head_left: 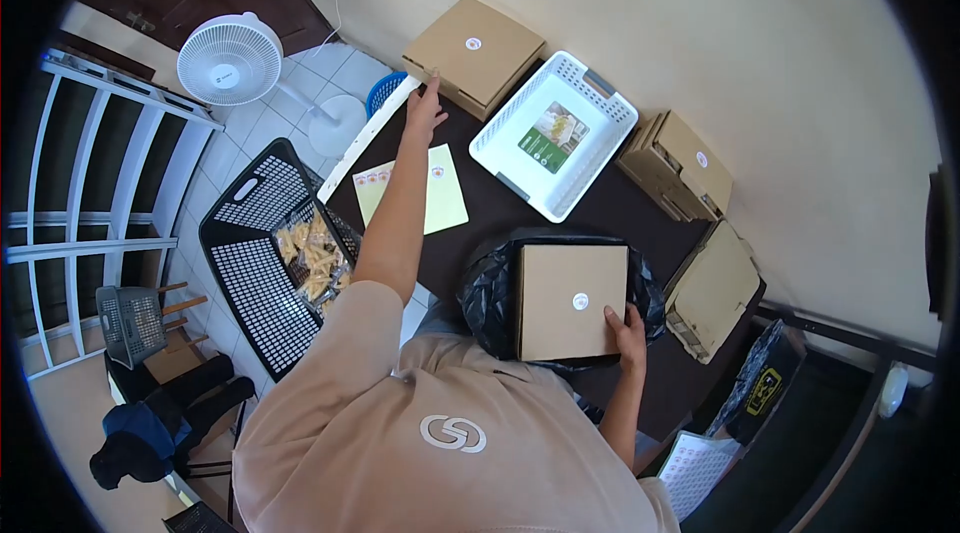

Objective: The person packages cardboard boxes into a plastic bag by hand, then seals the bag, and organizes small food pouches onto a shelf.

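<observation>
A brown cardboard box [555, 278] with a round sticker on its lid sits in a black plastic bag [488, 283] close in front of my body. My right hand [627, 335] grips the box's right edge, thumb on top of the lid and fingers down the side. Far out to the left, my left hand [426, 113] stretches its fingers to the near corner of another stickered cardboard box [470, 41], with nothing seen in its grasp. Below that forearm lies a pale yellow sheet [445, 195] carrying several round stickers.
A white plastic basket [515, 195] with a printed label stands mid-table. More cardboard boxes [680, 165] rest against the wall at right. Left of the table are a black crate [255, 273] holding bagged yellowish items [315, 258] and a white fan [230, 60]. A person [150, 433] sits farther off.
</observation>
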`<state>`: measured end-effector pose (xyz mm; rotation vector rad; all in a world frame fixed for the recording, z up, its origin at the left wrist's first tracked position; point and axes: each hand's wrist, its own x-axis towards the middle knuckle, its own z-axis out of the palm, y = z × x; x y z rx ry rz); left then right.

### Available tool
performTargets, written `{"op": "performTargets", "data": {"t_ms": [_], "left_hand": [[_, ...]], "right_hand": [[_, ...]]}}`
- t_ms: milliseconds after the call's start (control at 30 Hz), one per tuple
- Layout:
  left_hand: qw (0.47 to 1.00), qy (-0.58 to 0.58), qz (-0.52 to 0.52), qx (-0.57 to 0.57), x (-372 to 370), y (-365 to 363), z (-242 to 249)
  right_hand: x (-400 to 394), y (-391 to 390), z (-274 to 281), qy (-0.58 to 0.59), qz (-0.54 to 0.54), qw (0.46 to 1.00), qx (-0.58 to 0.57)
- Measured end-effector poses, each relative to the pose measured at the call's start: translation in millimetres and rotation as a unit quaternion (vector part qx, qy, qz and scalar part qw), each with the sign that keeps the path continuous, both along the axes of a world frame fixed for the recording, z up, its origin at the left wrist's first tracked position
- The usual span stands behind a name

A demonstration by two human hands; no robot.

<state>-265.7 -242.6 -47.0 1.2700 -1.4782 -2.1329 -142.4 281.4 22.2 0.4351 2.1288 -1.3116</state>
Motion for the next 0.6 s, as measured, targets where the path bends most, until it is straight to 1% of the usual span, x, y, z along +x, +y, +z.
{"op": "performTargets", "data": {"t_ms": [67,100,133,200,233,267,367,433,467,567,600], "left_hand": [[0.998,-0.008,0.065,0.001,-17,11,8],[0.995,0.019,0.086,0.044,-27,11,9],[0.995,0.021,0.086,0.045,-35,13,9],[0.987,0.026,0.142,0.075,-45,18,8],[0.983,0.034,0.156,0.092,-48,13,-3],[0.983,0.036,0.157,0.091,-50,8,-14],[0.987,0.026,0.137,0.079,-53,1,-20],[0.98,-0.013,0.186,0.063,-55,2,-18],[0.981,-0.012,0.185,0.06,-56,0,-16],[0.981,0.03,0.179,0.064,-56,-5,-8],[0.983,0.063,0.166,0.042,-54,-7,-4]], "right_hand": [[0,2,-3,-0.006,-0.01,1.0,-0.011],[-1,2,-2,-0.015,-0.014,1.0,-0.019],[-2,4,-5,-0.012,-0.014,1.0,-0.018],[-3,12,-15,-0.028,-0.001,0.999,-0.032],[-4,12,-14,-0.031,0.005,0.999,-0.025],[-5,12,-13,-0.029,0.006,0.999,-0.027],[-7,9,-9,-0.031,0.004,0.999,-0.021],[-10,12,-9,-0.046,0.011,0.998,-0.03],[-10,12,-9,-0.062,0.018,0.997,-0.036],[-12,8,-2,-0.064,0.015,0.997,-0.039],[-12,6,2,-0.061,0.015,0.997,-0.043]]}}
